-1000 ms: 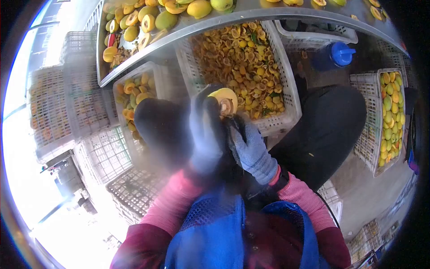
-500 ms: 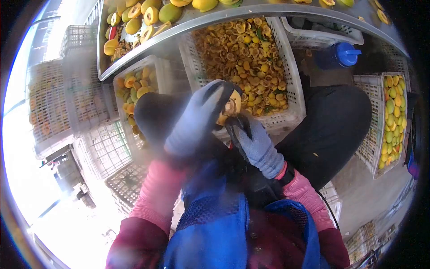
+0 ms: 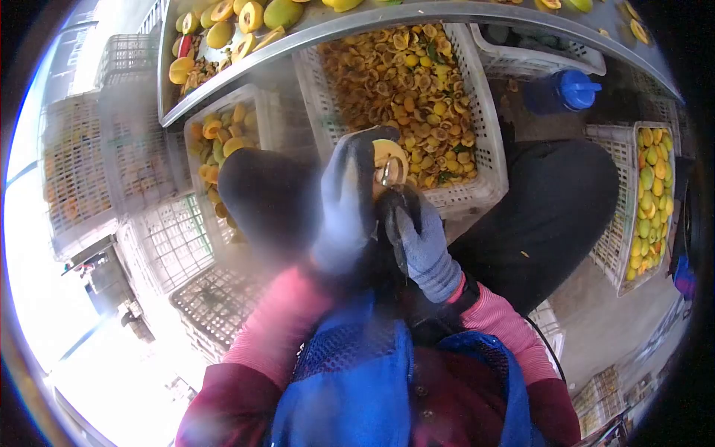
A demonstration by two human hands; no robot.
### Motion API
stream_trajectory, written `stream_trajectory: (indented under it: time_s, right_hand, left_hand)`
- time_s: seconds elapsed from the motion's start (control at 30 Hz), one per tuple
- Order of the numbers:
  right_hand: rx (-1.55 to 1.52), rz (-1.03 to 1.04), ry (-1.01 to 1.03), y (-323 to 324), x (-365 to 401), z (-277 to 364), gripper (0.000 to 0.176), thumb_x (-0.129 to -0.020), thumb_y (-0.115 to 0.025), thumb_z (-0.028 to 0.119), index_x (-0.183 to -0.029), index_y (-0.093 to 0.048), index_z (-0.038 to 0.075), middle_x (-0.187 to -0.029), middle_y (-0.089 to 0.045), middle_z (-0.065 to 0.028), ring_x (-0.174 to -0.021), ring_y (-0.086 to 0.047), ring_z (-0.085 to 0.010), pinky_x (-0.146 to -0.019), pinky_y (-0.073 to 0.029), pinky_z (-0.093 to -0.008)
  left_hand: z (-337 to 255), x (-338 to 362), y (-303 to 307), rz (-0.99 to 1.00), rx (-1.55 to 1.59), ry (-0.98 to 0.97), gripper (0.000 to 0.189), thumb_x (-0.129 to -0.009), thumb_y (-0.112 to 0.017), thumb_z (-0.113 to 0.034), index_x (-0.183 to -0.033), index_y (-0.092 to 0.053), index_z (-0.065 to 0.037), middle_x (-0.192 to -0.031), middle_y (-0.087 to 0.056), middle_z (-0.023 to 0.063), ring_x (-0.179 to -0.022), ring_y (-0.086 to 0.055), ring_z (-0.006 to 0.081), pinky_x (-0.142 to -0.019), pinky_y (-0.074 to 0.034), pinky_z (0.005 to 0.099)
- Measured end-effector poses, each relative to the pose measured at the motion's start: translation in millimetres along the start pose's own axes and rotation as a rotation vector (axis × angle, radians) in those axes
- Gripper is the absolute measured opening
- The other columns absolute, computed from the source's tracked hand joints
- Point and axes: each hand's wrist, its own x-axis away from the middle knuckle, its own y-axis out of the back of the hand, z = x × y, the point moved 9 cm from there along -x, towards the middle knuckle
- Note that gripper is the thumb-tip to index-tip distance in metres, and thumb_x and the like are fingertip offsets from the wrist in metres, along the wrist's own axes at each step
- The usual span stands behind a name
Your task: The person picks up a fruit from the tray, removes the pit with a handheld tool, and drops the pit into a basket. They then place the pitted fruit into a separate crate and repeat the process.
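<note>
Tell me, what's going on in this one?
A person's gloved left hand holds a cut fruit, its open face showing. The right hand has what looks like a small metal tool at that face, mostly hidden by the fingers. Just beyond sits a crate of cut pieces, many hollow, with more fruit on the metal table.

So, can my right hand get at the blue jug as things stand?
Probably not directly: your right hand is busy at the cut mango, and your bent right leg lies partly in the way. The blue jug's lid looks uncovered, though.
</note>
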Motion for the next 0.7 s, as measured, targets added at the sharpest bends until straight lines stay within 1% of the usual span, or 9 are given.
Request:
stream_trajectory:
  time_s: [0.1, 0.2, 0.27, 0.33, 0.37, 0.43, 0.47, 0.6, 0.7]
  right_hand:
    - [-0.132, -0.023, -0.053, -1, -1, -6, 0.031, -0.089, -0.05, 0.022, -0.109, -0.051, -0.002, -0.1, -0.059, -0.0198, -0.094, -0.057, -0.0339, -0.083, -0.044, -0.0378]
    - [0.005, -0.036, -0.071, 1, 2, -14, 0.031, -0.089, -0.049, 0.021, -0.109, -0.051, -0.002, -0.1, -0.059, -0.0194, -0.096, -0.057, -0.0326, -0.083, -0.043, -0.0372]
    - [-0.036, 0.014, -0.011, -1, -2, -7, 0.035, -0.089, -0.05, 0.016, -0.118, -0.044, -0.003, -0.099, -0.057, -0.0139, -0.088, -0.056, -0.0208, -0.076, -0.046, -0.0297]
    - [-0.014, 0.091, 0.036, -3, -2, -8, 0.039, -0.09, -0.051, 0.013, -0.123, -0.041, -0.003, -0.099, -0.055, -0.0118, -0.085, -0.057, -0.0155, -0.073, -0.047, -0.026]
    - [0.026, 0.146, 0.048, -4, 1, -17, 0.038, -0.09, -0.051, 0.014, -0.123, -0.042, -0.003, -0.1, -0.055, -0.0125, -0.086, -0.057, -0.0161, -0.074, -0.047, -0.0261]
    - [-0.107, 0.19, -0.088, -7, 0, -25, 0.035, -0.091, -0.05, 0.017, -0.12, -0.045, -0.001, -0.096, -0.056, -0.0123, -0.081, -0.058, -0.0173, -0.07, -0.048, -0.0263]
    - [-0.283, 0.179, -0.242, -8, 3, -31, 0.032, -0.092, -0.049, 0.02, -0.117, -0.047, 0.0, -0.092, -0.056, -0.0115, -0.076, -0.058, -0.0178, -0.065, -0.048, -0.0265]
    - [-0.932, 0.374, -0.623, -33, 22, -27, 0.025, -0.092, -0.048, 0.035, -0.091, -0.054, 0.011, -0.067, -0.052, -0.0005, -0.049, -0.046, -0.0097, -0.041, -0.037, -0.0252]
    - [-1.364, 0.646, -0.777, -54, 33, -19, 0.037, -0.092, -0.039, 0.047, -0.086, -0.049, 0.012, -0.059, -0.044, 0.0006, -0.041, -0.039, -0.0116, -0.036, -0.034, -0.0269]
  left_hand:
    - [2, 5, 1, -0.099, 0.076, 0.028, 0.028, -0.092, -0.045, -0.014, -0.109, -0.052, 0.006, -0.1, -0.058, 0.0109, -0.09, -0.056, 0.0194, -0.082, -0.044, 0.0298]
    - [5, 5, -1, -0.114, 0.083, 0.072, 0.028, -0.092, -0.045, -0.015, -0.11, -0.052, 0.006, -0.101, -0.059, 0.0082, -0.09, -0.055, 0.0155, -0.083, -0.043, 0.0273]
    - [23, 3, -7, 0.021, 0.273, 0.372, 0.027, -0.091, -0.046, -0.013, -0.109, -0.053, 0.006, -0.102, -0.059, 0.0088, -0.091, -0.056, 0.0146, -0.083, -0.043, 0.0259]
    - [48, 13, -20, 0.136, 0.449, 0.628, 0.026, -0.088, -0.049, -0.009, -0.109, -0.053, 0.006, -0.102, -0.06, 0.0097, -0.091, -0.057, 0.0138, -0.083, -0.044, 0.0237]
    - [50, 13, -21, 0.168, 0.445, 0.645, 0.027, -0.087, -0.05, -0.009, -0.109, -0.053, 0.006, -0.1, -0.06, 0.0091, -0.091, -0.057, 0.0138, -0.083, -0.044, 0.0238]
    - [53, 13, -24, 0.168, 0.513, 0.733, 0.03, -0.086, -0.052, -0.011, -0.11, -0.054, 0.006, -0.098, -0.061, 0.0077, -0.09, -0.057, 0.0136, -0.082, -0.044, 0.0244]
    - [55, 16, -27, 0.128, 0.583, 0.807, 0.032, -0.085, -0.054, -0.013, -0.111, -0.054, 0.006, -0.097, -0.061, 0.0069, -0.089, -0.057, 0.0133, -0.082, -0.045, 0.0249]
    - [39, 6, -26, 0.189, 0.477, 0.524, 0.032, -0.086, -0.054, -0.017, -0.11, -0.054, 0.004, -0.095, -0.06, 0.0054, -0.086, -0.056, 0.0119, -0.08, -0.045, 0.0248]
    - [45, 7, -35, 0.251, 0.584, 0.516, 0.032, -0.087, -0.052, -0.018, -0.109, -0.054, 0.004, -0.092, -0.06, 0.0043, -0.082, -0.055, 0.0118, -0.077, -0.045, 0.0244]
